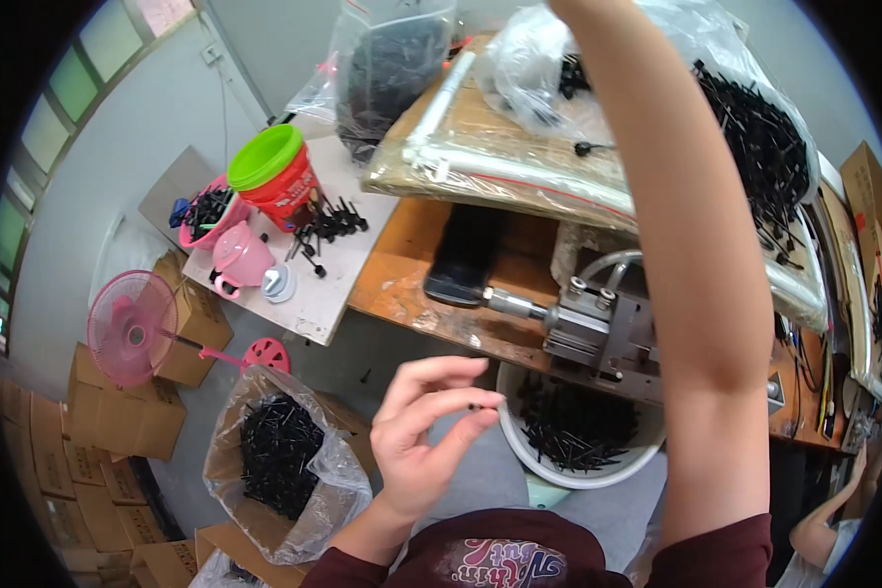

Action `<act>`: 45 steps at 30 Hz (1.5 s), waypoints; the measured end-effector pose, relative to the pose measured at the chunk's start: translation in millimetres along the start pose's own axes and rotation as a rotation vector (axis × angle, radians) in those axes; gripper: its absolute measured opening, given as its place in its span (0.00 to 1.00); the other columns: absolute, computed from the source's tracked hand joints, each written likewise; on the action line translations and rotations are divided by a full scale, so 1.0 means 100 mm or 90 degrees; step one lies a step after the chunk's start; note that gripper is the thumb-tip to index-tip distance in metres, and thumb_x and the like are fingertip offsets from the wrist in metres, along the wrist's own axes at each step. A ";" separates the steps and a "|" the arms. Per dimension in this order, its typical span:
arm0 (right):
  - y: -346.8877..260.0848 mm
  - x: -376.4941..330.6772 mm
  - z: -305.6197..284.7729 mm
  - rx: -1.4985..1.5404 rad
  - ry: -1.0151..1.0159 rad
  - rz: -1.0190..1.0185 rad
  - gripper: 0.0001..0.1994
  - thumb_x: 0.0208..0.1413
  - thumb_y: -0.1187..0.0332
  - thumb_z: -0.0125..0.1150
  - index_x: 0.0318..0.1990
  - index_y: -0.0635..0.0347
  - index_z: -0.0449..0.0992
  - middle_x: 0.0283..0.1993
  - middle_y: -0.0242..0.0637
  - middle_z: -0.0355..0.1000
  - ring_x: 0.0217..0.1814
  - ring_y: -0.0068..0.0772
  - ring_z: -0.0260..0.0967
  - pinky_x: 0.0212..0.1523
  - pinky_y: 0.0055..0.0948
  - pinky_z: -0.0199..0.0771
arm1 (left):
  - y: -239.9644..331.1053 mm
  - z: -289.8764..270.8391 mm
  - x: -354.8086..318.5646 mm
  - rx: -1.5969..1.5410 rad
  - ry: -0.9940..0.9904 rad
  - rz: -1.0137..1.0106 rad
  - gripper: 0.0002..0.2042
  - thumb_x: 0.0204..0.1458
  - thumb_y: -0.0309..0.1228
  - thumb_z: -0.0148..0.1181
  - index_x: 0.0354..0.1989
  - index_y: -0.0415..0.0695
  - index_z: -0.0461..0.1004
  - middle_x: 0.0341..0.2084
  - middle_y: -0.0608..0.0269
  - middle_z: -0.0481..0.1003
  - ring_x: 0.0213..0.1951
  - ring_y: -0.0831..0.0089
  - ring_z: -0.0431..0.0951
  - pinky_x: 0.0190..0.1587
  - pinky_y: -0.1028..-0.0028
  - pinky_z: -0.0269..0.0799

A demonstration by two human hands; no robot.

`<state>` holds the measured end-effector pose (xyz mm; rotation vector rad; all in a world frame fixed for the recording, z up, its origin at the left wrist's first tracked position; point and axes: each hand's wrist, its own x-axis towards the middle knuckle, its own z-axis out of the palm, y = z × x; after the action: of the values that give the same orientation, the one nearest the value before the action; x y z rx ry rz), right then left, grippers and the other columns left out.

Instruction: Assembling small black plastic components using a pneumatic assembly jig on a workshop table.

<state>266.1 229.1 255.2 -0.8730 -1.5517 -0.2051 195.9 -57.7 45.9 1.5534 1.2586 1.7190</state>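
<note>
Thumb and index finger of my left hand are pinched together on a small black part, mostly hidden by the fingertips. This hand hovers just left of a white bowl holding many thin black stemmed pieces. Above the bowl, at the table's edge, sits a metal clamping fixture with a cylinder on its left side. My right forearm stretches up past the fixture and over the raised, plastic-wrapped board; the right hand lies beyond the upper edge of the picture.
Black pieces heap in a clear bag on the wrapped board. A dark phone lies beneath it. Left stand a red bucket, a pink cup, a fan and a lined carton. Another person's arm shows far right.
</note>
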 end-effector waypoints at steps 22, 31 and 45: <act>0.63 -1.80 -2.34 0.093 -0.311 0.268 0.05 0.56 0.74 0.58 0.37 0.66 0.77 0.33 0.29 0.72 0.28 0.13 0.64 0.27 0.14 0.62 | -1.72 -0.60 1.18 0.494 0.138 -0.002 0.14 0.46 0.31 0.67 0.38 0.35 0.78 0.33 0.53 0.75 0.34 0.64 0.77 0.41 0.72 0.71; 1.55 -1.24 -2.20 -0.349 -0.442 -0.203 0.18 0.44 0.77 0.62 0.46 0.57 0.75 0.43 0.35 0.74 0.41 0.40 0.72 0.47 0.34 0.74 | -0.76 -0.16 0.84 0.333 0.184 0.080 0.23 0.50 0.26 0.64 0.56 0.43 0.69 0.35 0.66 0.65 0.20 0.84 0.52 0.24 0.83 0.52; 1.63 -1.04 -1.68 -0.388 -0.741 -0.121 0.13 0.39 0.79 0.63 0.36 0.67 0.73 0.33 0.45 0.70 0.38 0.48 0.71 0.40 0.40 0.71 | -0.36 0.39 0.07 0.103 -0.094 0.163 0.29 0.45 0.18 0.63 0.58 0.36 0.62 0.38 0.56 0.74 0.19 0.86 0.63 0.21 0.86 0.57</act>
<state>491.6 200.0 136.8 -1.4498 -2.7401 -0.3460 223.9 -23.8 15.2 1.9725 1.1913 1.6475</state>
